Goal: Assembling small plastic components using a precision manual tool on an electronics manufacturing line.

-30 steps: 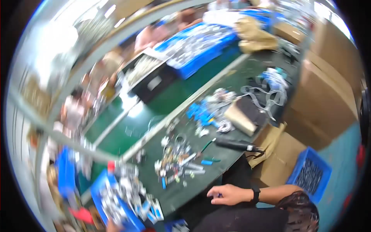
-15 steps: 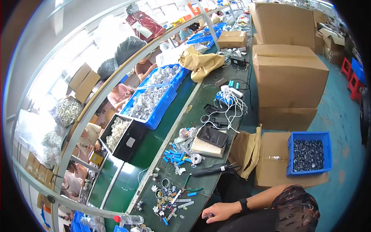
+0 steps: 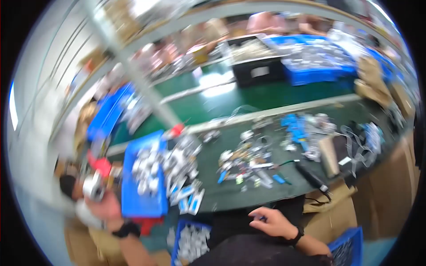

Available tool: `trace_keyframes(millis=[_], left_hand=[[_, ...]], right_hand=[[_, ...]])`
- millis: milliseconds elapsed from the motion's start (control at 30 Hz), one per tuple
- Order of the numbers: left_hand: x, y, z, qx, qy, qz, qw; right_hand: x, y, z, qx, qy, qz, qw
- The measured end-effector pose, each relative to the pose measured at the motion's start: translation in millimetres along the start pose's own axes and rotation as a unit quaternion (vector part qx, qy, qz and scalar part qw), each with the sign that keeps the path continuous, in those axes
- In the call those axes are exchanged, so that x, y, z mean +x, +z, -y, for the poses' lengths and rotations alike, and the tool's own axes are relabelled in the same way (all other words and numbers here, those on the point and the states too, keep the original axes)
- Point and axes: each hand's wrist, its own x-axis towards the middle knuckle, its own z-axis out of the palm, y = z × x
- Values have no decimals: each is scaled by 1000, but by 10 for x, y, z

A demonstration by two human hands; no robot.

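At the left, my left hand (image 3: 104, 206), smeared by motion, closes around a white round part (image 3: 93, 187) with a dark opening. Another white shape blurs beside the palm. A blue tray (image 3: 128, 201) of white parts stands on the bench just right of this hand. My right hand (image 3: 276, 223) is in front of the bench edge, over my lap. Thumb and forefinger pinch a small dark blue piece (image 3: 262, 218), whose kind I cannot make out. Low between my hands is a blue bin (image 3: 178, 239) with pale parts.
The dark green bench (image 3: 226, 195) carries loose small parts, blue cylinders (image 3: 295, 126), a black corded tool (image 3: 310, 175) and tangled white cables (image 3: 353, 150). A black crate (image 3: 255, 73) and blue crates stand beyond. A blue bin (image 3: 358, 239) of dark pieces sits low at right.
The view has swung left, bringing my left hand, the white part and the blue tray into sight. My right hand stays low before the bench with its small dark piece.
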Motion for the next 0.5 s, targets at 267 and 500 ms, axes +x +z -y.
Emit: trace_keyframes(millis=[267,500], left_hand=[[-1140,889,1114,-180,-259,14,949],[-1732,768,2153,-214,-525,44,822]], right_hand=[[320,-14,301,11,-11,-19,1000],[410,-95,158,146,-29,-159,976]])
